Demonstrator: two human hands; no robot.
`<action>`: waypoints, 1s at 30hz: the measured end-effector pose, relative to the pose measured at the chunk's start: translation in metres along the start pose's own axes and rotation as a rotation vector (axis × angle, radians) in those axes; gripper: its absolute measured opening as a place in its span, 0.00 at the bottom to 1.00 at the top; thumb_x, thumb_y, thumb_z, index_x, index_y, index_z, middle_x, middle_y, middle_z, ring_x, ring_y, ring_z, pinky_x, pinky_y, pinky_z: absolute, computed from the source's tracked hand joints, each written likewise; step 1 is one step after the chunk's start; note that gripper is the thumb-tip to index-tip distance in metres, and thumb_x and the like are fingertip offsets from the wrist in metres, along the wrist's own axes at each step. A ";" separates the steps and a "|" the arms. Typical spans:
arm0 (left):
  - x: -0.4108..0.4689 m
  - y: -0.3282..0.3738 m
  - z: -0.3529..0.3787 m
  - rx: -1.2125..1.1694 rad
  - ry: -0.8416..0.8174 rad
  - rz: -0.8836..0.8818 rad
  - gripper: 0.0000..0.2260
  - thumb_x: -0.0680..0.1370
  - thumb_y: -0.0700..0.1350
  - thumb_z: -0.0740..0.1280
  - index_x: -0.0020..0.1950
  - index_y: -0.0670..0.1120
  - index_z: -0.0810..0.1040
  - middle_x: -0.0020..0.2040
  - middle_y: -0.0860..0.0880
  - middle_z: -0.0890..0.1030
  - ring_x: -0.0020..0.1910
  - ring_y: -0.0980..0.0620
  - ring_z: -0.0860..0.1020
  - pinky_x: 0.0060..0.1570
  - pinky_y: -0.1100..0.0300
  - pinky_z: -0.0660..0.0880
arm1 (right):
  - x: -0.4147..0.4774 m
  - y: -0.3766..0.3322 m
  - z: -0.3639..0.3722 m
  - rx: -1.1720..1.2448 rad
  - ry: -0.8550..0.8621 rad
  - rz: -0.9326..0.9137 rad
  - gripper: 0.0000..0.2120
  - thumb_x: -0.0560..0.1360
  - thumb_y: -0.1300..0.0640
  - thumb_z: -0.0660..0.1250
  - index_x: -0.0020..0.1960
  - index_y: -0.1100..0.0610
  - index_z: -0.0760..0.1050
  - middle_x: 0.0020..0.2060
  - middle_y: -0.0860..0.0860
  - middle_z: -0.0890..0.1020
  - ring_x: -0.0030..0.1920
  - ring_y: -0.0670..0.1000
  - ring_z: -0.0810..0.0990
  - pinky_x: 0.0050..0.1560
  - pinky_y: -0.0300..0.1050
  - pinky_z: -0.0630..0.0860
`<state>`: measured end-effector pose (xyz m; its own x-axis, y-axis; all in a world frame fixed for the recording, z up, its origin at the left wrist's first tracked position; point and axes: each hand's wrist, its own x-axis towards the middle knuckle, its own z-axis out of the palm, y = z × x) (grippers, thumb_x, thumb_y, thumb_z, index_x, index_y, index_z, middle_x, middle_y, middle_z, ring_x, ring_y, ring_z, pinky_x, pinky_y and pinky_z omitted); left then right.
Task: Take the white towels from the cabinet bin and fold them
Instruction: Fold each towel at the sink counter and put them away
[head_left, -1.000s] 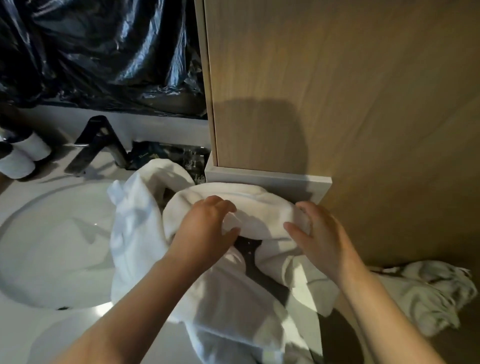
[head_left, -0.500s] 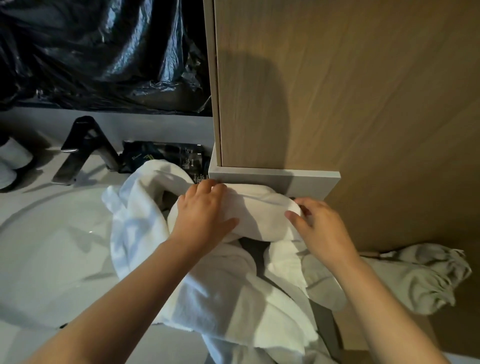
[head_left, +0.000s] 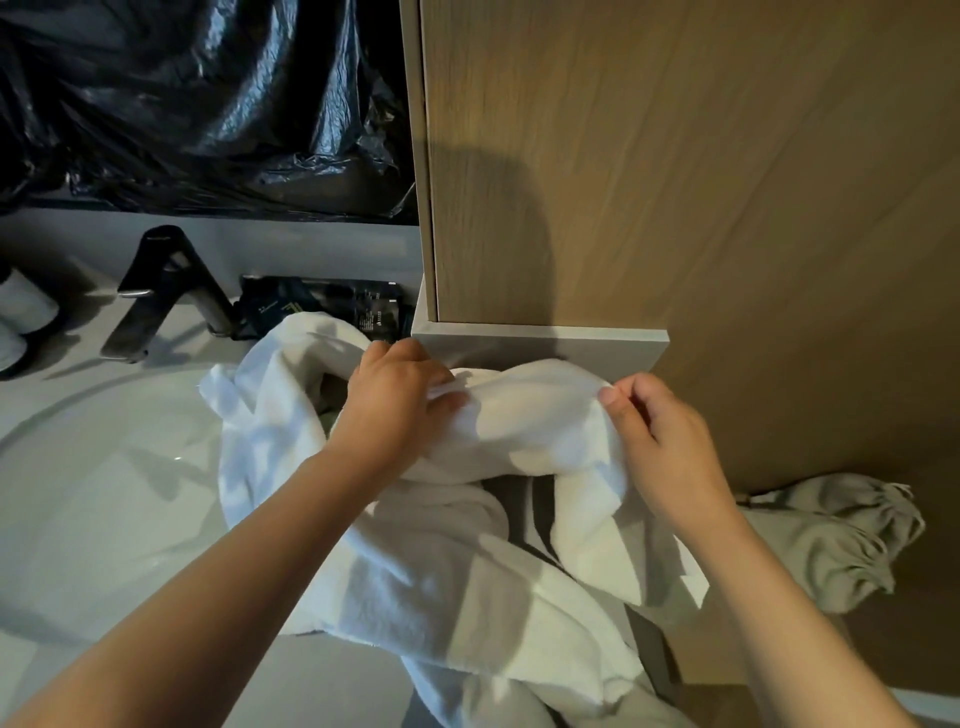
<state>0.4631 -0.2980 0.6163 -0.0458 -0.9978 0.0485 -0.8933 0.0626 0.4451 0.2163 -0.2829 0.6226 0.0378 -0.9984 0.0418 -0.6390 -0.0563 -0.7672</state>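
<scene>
Pinching towel (head_left: 530, 421) top edge: your left hand (head_left: 397, 408), right hand (head_left: 665, 447) both gripping; soft, limp, bulky, so take corners, expect sag

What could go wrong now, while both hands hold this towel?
1. Part of the white pile drapes over the sink; it may get wet there.
2. The left hand and right hand grip a towel tangled with that pile, so pulling may drag it all along.
3. A fold lies near the faucet and might snag.

Bare forearms, bare left hand (head_left: 396, 410) and right hand (head_left: 662, 447).
</scene>
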 end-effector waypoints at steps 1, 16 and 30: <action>0.001 0.000 -0.003 -0.034 0.005 0.028 0.11 0.75 0.53 0.67 0.48 0.49 0.85 0.49 0.46 0.79 0.50 0.41 0.73 0.53 0.52 0.68 | 0.001 -0.004 -0.004 0.032 0.006 0.001 0.13 0.81 0.51 0.60 0.42 0.56 0.71 0.35 0.49 0.75 0.34 0.44 0.70 0.33 0.35 0.66; -0.080 -0.016 -0.031 -0.029 -0.133 0.227 0.12 0.64 0.54 0.79 0.44 0.53 0.83 0.47 0.56 0.77 0.49 0.54 0.72 0.51 0.60 0.73 | -0.045 -0.028 0.027 0.034 -0.314 0.029 0.02 0.74 0.55 0.72 0.42 0.52 0.82 0.36 0.45 0.82 0.39 0.43 0.79 0.40 0.30 0.73; -0.084 -0.028 -0.029 -0.053 -0.056 0.381 0.07 0.73 0.50 0.73 0.41 0.47 0.82 0.48 0.52 0.80 0.53 0.50 0.76 0.53 0.56 0.75 | -0.063 -0.030 0.046 0.101 -0.323 -0.052 0.03 0.76 0.54 0.70 0.48 0.51 0.82 0.46 0.42 0.81 0.48 0.40 0.79 0.48 0.28 0.72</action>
<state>0.5047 -0.2156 0.6255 -0.3950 -0.9026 0.1710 -0.7836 0.4282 0.4502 0.2686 -0.2178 0.6139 0.3205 -0.9409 -0.1097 -0.5509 -0.0908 -0.8296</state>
